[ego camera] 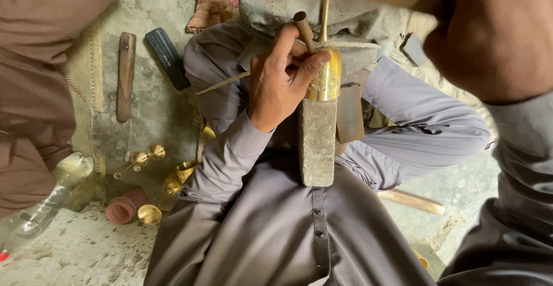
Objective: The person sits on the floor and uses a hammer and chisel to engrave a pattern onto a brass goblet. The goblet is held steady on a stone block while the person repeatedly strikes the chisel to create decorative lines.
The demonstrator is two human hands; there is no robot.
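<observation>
Left hand gripping a punch, brass piece touching its fingertips, right hand clenched, raised.

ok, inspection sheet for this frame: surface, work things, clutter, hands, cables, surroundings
Surface: rough concrete floor, dusty.
Work things: engraved brass piece lies on a grey block in the lap; punch set against it.
Clutter: brass goblets, plastic bottle, wooden stick, black case.
Hands: left hand grips the punch; right hand raised, blurred, contents unclear.
Cables: nothing seen.
Surroundings: another person's brown clothing at the left.
</observation>
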